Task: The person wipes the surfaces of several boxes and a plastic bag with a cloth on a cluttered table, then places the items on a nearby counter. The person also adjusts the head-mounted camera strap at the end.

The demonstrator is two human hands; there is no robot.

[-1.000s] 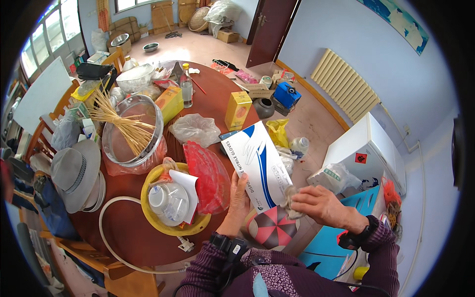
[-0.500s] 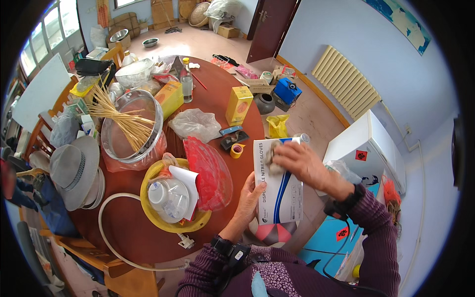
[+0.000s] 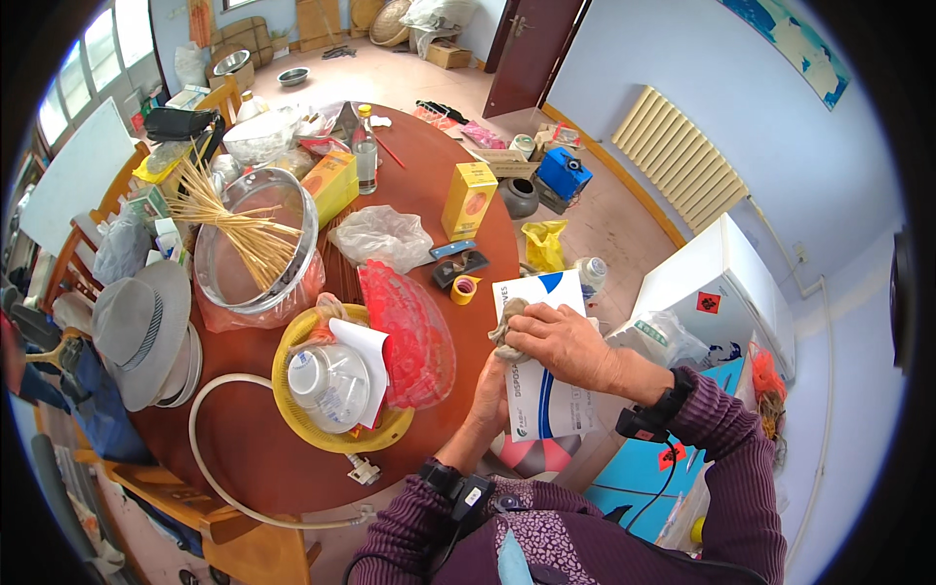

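A white disposable-glove box [image 3: 556,408] with a blue stripe is held upright off the right edge of the round table. My left hand [image 3: 486,408] grips its left side, the fingers partly hidden by the box. My right hand [image 3: 567,346] is closed on a crumpled grey-beige cloth [image 3: 507,330] and presses it against the box's left edge, just above my left hand. Close by on the tabletop lie a roll of yellow tape [image 3: 464,289], a black object [image 3: 459,267] and a blue-handled item [image 3: 453,249].
The red-brown table [image 3: 258,429] bears a yellow basket [image 3: 283,390] with plastic containers, a red plastic bag [image 3: 408,327], a metal-rimmed sieve [image 3: 310,229] with sticks and a yellow carton [image 3: 470,202]. A glass bottle [image 3: 366,156] stands farther back. A white fridge [image 3: 717,263] is at right.
My right hand has slid the cloth leftward and slightly down over the box's face to its left edge. My left hand still holds the box in nearly the same place.
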